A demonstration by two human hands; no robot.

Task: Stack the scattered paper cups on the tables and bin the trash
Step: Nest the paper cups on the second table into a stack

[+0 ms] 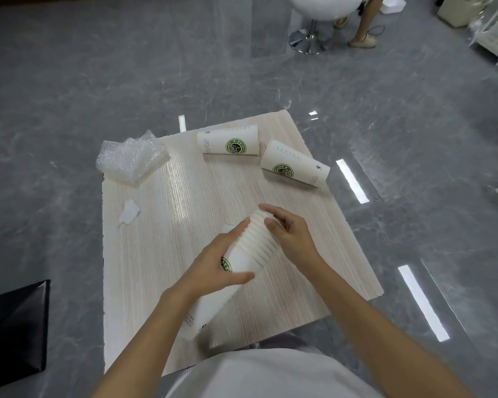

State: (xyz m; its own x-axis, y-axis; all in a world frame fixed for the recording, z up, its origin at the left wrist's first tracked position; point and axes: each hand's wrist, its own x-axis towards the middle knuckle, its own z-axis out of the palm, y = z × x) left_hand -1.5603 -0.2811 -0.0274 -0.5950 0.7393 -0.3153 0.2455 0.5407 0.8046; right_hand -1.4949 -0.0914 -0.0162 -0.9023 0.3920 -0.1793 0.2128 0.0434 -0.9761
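Both hands hold a stack of white paper cups [250, 248] tilted over the middle of a pale wooden table [161, 254]. My left hand [216, 262] wraps the stack's lower body over its green logo. My right hand [288, 231] grips the rimmed upper end. Two single white cups with green logos lie on their sides at the far edge: one cup [227, 139] in the middle, another cup [295, 163] at the far right corner. Crumpled bubble wrap [130, 159] sits on the far left corner. A torn scrap of white paper [130, 212] lies near the left edge.
Grey glossy floor surrounds the table. A black box or bin [12, 326] stands at the near left. A white swivel stool [314, 12] and another person's legs [362, 27] are at the far side. White shelving [495, 33] is at the far right.
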